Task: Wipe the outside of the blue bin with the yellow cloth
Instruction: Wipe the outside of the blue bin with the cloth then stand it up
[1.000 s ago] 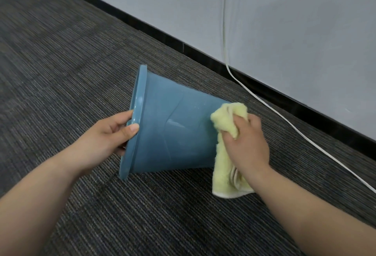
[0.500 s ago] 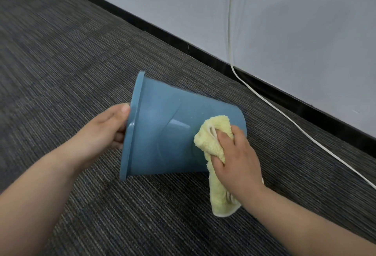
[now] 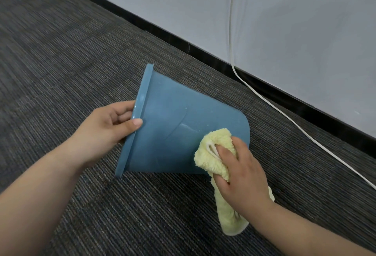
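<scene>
The blue bin (image 3: 173, 129) lies tipped on its side on the carpet, rim to the left and closed bottom to the right. My left hand (image 3: 107, 127) grips the rim, thumb on the outer wall and fingers inside the opening. My right hand (image 3: 242, 170) holds the bunched yellow cloth (image 3: 213, 154) and presses it against the bin's outer wall near the lower right, close to the bottom end. A loose tail of the cloth hangs below my wrist and touches the floor. The bin's inside is hidden.
Dark striped carpet (image 3: 61, 52) covers the floor all around. A grey wall with a black baseboard (image 3: 203, 50) runs diagonally behind the bin. A white cable (image 3: 284, 113) drops down the wall and trails along the carpet to the right.
My right hand has slid the cloth down the bin's wall from the upper bottom edge toward me. The bin has turned a little in my left hand, and its rounded bottom end now shows.
</scene>
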The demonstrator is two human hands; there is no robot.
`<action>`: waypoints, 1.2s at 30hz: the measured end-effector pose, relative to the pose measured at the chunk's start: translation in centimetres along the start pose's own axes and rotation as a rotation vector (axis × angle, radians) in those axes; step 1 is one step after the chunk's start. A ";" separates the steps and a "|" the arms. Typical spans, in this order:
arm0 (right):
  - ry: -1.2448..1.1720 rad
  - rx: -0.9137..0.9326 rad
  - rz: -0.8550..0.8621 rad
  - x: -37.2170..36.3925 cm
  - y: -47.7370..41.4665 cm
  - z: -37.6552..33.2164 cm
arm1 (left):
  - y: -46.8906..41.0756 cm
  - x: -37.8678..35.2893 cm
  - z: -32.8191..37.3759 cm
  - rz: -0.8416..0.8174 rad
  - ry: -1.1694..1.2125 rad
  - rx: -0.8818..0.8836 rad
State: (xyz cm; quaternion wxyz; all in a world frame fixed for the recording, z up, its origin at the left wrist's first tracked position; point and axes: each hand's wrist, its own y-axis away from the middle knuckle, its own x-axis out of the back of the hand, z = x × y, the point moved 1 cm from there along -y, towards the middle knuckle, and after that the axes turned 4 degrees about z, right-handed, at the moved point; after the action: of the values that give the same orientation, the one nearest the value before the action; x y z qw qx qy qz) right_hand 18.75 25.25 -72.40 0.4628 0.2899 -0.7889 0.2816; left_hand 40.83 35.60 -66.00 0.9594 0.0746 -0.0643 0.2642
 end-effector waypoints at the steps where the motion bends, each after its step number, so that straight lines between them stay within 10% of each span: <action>1: -0.006 0.000 -0.002 0.0 0.1 0.1 | 0.0 -0.1 0.1 -0.004 0.003 -0.008; 14: -0.236 -0.121 0.256 2.6 -5.6 -2.2 | 0.2 0.1 -0.3 -0.095 -0.068 0.078; 24: -0.153 0.222 0.075 2.8 -7.6 -6.9 | 0.5 0.3 -0.5 -0.094 -0.100 0.067; 36: -0.092 0.177 0.082 1.4 -4.9 -8.3 | 0.1 -0.1 -0.6 -0.099 -0.085 0.014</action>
State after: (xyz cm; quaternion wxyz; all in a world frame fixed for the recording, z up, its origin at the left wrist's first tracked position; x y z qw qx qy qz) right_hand 26.42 27.63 -66.89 0.3868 0.3097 -0.7927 0.3552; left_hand 40.72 35.73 -66.63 0.9672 0.0956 -0.0996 0.2134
